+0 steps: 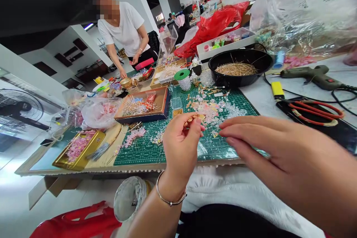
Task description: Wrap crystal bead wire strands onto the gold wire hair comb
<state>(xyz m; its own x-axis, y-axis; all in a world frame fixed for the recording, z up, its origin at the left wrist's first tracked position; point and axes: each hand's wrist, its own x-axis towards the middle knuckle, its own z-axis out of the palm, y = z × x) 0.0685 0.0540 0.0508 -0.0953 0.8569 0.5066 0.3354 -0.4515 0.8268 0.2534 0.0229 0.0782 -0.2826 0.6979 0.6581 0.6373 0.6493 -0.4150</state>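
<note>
My left hand [181, 141] is closed in front of me, thumb against the curled fingers. It grips a small gold beaded piece [190, 119], of which a short row of gold beads shows; the rest is hidden by the fingers. To its right is my right hand [267, 145], its long fingers together and the thumb close under them in a pinch. Whatever lies between those tips is too small to make out. Beneath both hands lies a green cutting mat [139, 152], strewn with clear and pale pink beads [206, 109].
Behind the mat stand a black bowl [241, 78] of gold wire pins and a green spool [182, 75]. An open box [164, 111] and a gold tray [60, 161] are at left. A glue gun [315, 76] and its cord lie right. A person [125, 29] works across the table.
</note>
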